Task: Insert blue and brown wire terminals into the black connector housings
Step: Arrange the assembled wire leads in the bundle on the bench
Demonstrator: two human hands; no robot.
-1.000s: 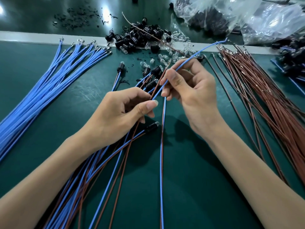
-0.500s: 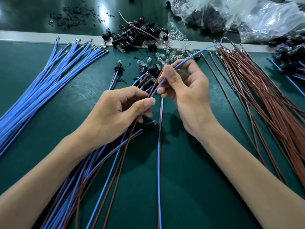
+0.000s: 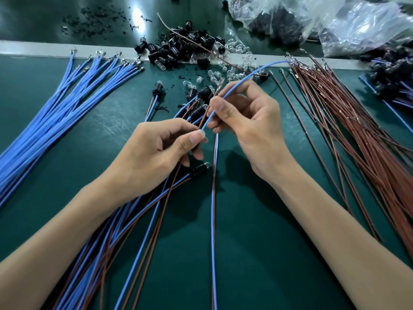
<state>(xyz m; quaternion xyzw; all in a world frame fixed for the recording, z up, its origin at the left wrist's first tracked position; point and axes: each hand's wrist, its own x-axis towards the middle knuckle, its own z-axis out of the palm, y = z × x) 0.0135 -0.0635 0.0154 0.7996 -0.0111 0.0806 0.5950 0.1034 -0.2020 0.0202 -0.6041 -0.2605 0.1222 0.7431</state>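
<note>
My right hand (image 3: 250, 124) pinches a blue wire (image 3: 250, 73) between thumb and fingers; the wire arcs up and right toward the brown wire bundle (image 3: 357, 130). A brown wire (image 3: 218, 90) also runs through that hand. My left hand (image 3: 156, 151) is curled around something small at the blue wire's lower end; its fingers hide what it is. Loose black connector housings (image 3: 185, 49) lie in a pile at the back. Loose blue wires (image 3: 55, 113) fan out at the left. Finished blue-and-brown pairs (image 3: 134, 231) lie under my left forearm, one ending in a black housing (image 3: 200, 170).
Small clear bulbs (image 3: 232, 63) are scattered near the housings. Clear plastic bags (image 3: 312, 21) with dark parts sit at the back right. More assembled housings with wires (image 3: 393, 79) are heaped at the far right. A pale strip (image 3: 44, 49) crosses the green mat.
The hands have kept their hold and stayed close together. The blue wire's far end has dropped lower toward the brown bundle.
</note>
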